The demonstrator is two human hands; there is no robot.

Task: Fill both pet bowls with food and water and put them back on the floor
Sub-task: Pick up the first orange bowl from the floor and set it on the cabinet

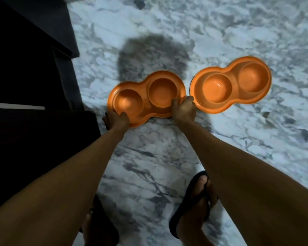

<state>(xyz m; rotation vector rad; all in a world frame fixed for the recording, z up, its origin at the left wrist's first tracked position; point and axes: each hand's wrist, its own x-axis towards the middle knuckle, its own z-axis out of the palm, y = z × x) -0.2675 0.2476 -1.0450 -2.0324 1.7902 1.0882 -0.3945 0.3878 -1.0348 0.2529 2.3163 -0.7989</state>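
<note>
Two orange double bowls [146,96] [231,84] sit on white marble floor [220,23] with grey veining; sandals [190,205] black.

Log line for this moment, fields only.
stage: pickup | left hand: gripping left bowl rim | right hand: gripping same bowl | right bowl: on floor, untouched | contents: all empty

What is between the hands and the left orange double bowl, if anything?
Nothing visible. The left hand grips the near-left rim of the left double bowl, and the right hand holds its right end. The right double bowl lies beside it.
</note>
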